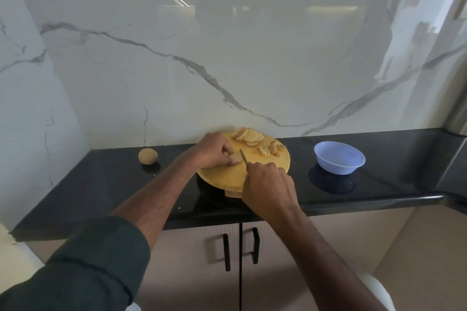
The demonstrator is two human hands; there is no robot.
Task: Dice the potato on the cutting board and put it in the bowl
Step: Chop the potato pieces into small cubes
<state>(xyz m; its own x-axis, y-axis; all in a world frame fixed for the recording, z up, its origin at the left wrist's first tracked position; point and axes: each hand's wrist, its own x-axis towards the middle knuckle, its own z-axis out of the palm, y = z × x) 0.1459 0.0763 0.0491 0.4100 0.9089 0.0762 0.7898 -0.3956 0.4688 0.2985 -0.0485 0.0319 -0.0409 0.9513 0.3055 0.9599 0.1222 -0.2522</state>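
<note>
The light is soft and rather dim, with a cool grey tone. The glossy marble wall (227,45) shows pale reflections of ceiling lamps. The black desk (101,184) mirrors the bowl (338,161) as a dark patch. Straight lines bend near the edges, and fine detail is slightly blurred.

You have one head view, wide-angle: it looks forward and down from above the counter's (101,184) front edge, near, facing the marble back wall (227,45).
</note>
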